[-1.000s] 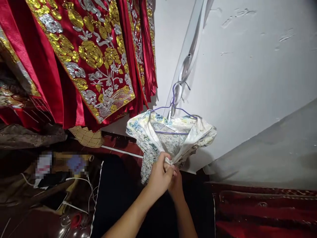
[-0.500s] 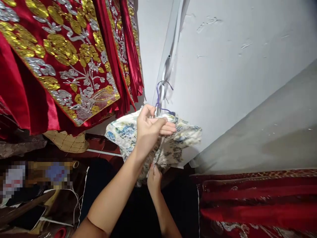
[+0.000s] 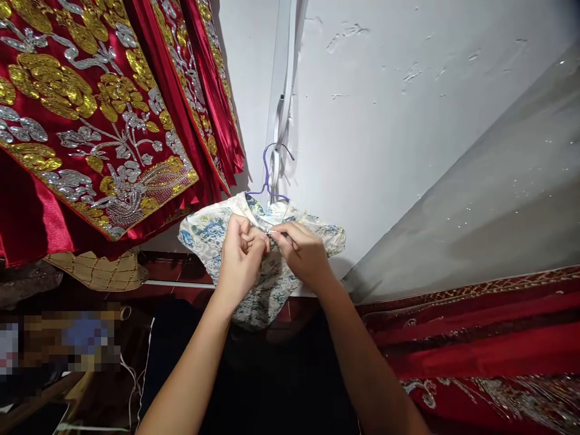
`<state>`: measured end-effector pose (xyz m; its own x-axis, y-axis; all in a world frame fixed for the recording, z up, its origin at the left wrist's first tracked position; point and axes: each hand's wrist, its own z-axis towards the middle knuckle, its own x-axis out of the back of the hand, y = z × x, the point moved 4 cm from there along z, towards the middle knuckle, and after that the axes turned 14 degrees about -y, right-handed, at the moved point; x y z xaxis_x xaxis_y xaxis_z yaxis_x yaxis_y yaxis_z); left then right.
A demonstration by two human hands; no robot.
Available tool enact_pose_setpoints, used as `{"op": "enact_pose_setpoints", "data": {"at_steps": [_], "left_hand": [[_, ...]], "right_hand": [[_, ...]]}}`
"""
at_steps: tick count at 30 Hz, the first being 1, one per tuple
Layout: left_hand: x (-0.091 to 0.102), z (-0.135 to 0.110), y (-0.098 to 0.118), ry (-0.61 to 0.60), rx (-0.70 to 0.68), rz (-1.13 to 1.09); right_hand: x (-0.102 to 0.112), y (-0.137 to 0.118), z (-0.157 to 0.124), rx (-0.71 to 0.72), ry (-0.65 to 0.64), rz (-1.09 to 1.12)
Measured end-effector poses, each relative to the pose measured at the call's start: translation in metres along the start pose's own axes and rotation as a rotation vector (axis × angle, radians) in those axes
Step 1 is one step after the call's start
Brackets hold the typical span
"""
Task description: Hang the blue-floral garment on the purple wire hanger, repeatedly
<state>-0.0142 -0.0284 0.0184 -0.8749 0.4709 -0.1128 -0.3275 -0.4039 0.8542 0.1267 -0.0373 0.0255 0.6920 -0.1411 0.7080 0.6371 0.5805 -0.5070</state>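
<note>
A cream floral blouse (image 3: 212,232) with blue and grey print hangs on a purple wire hanger (image 3: 266,172), its neckline towards the top. My left hand (image 3: 242,251) is closed in a pinch at the blouse's front, just below the neckline. From the right, my right hand (image 3: 301,248) pinches the front edge at the same spot, fingertips almost touching those of the left. Between the fingertips shows a small dark and pale detail, too small to name. Part of the blouse front is hidden behind both hands.
Red satin cloth with gold and silver sequins (image 3: 122,139) hangs at the left. A white wall (image 3: 362,139) is behind the hanger, and a grey glittery sheer cloth (image 3: 489,211) slopes down the right. Red embroidered fabric (image 3: 475,344) is at lower right, a cable (image 3: 129,374) at lower left.
My right hand has come up from the lower blouse to its neckline. My left hand has gone from spread fingers to a pinch there. The blouse now faces me more squarely.
</note>
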Motion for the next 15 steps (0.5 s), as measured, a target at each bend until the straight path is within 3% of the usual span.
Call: {"op": "enact_pose_setpoints", "data": {"at_steps": [4, 6, 9, 12, 15], "left_hand": [[0.003, -0.001, -0.023, 0.128, 0.061, -0.059], [0.005, -0.011, -0.049, 0.163, 0.131, -0.052], [0.009, -0.041, -0.096, 0.115, 0.314, -0.02], [0.022, -0.063, -0.12, 0.117, 0.348, 0.047], [0.049, -0.047, -0.112, 0.319, 0.184, 0.231]], "right_hand": [[0.0, -0.013, 0.009, 0.042, 0.128, -0.059], [0.011, -0.017, 0.007, -0.002, 0.283, 0.001], [0.045, -0.008, -0.009, -0.128, 0.602, 0.167], [0.073, 0.018, -0.043, -0.22, 0.776, 0.471], [0.075, 0.05, -0.084, -0.204, 0.789, 0.97]]}}
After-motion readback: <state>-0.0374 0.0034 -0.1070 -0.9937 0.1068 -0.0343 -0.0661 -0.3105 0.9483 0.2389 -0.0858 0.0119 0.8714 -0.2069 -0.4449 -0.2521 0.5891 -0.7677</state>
